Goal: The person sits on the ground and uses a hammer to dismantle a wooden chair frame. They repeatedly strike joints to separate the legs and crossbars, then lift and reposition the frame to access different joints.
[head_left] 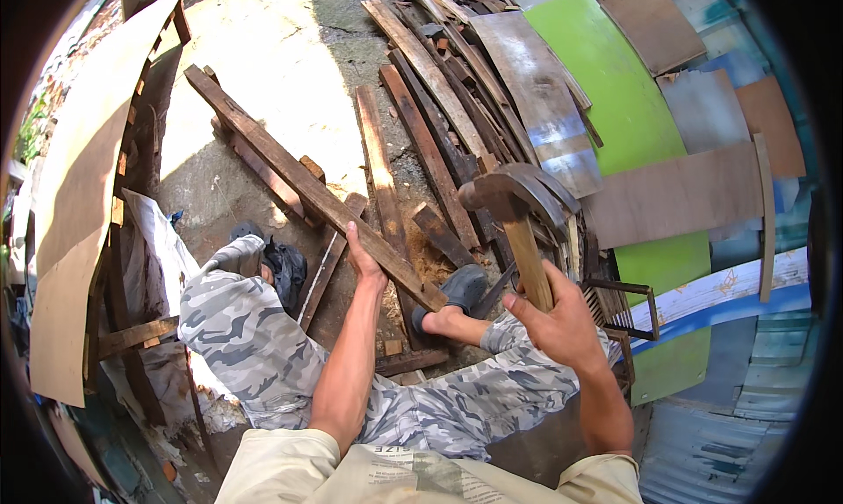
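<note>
A long brown wooden beam point(307, 186) slants from the far left down toward my right foot. My left hand point(364, 256) grips it near its lower end, thumb on the upper side. In my right hand point(559, 320) is a claw hammer point(525, 254), held by its wooden handle with the metal head raised to the right of the beam. The hammer head is apart from the beam. Under the beam lie shorter timber pieces point(272, 175). A dark clog point(464, 291) is on my right foot, beside the beam's lower end.
Several loose planks point(421, 135) are piled ahead on the right. Grey and lime-green sheets point(615, 74) lean beyond them. At the left stands a large plywood panel point(83, 205). A dark slatted frame point(623, 309) is near my right wrist. Sawdust lies on the concrete floor point(255, 56).
</note>
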Action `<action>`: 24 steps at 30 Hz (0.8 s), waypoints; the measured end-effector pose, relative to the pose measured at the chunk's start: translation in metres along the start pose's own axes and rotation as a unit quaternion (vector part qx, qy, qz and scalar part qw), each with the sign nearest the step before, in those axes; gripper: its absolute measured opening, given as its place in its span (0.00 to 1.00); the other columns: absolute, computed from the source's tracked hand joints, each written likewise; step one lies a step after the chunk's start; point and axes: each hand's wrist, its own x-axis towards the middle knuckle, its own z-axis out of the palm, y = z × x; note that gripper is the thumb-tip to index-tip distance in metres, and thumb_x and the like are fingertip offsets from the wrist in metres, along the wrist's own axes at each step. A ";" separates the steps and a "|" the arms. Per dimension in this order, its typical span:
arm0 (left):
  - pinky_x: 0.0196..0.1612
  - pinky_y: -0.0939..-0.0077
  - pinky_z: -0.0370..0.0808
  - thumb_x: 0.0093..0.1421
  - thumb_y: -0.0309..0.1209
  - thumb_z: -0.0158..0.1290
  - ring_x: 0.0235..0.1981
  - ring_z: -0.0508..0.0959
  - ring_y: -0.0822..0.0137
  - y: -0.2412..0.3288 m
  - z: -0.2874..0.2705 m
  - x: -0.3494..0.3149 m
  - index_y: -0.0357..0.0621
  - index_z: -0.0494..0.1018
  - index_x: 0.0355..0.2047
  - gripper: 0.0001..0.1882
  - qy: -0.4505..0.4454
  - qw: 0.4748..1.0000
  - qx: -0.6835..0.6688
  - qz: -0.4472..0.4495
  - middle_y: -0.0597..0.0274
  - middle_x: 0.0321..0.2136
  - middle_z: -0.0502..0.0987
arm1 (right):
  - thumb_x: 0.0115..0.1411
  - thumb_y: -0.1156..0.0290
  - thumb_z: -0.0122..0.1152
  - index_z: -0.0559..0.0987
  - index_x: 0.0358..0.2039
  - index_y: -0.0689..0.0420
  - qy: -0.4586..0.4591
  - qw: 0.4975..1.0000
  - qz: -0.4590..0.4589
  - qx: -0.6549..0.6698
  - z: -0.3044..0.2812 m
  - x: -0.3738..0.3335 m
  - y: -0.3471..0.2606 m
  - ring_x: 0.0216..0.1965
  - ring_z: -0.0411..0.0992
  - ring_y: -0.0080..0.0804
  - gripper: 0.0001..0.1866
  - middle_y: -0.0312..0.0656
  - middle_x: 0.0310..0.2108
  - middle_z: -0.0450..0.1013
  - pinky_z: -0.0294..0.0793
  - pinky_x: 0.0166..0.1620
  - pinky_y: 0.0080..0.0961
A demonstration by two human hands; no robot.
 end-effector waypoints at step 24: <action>0.31 0.69 0.73 0.57 0.56 0.57 0.27 0.76 0.66 -0.013 0.008 0.011 0.40 0.74 0.34 0.28 0.040 0.998 -0.038 -0.012 0.61 0.27 0.74 | 0.59 0.66 0.63 0.73 0.42 0.65 -0.157 0.959 -0.047 -0.231 0.042 0.080 -0.014 0.28 0.75 0.36 0.17 0.50 0.27 0.74 0.73 0.32 0.37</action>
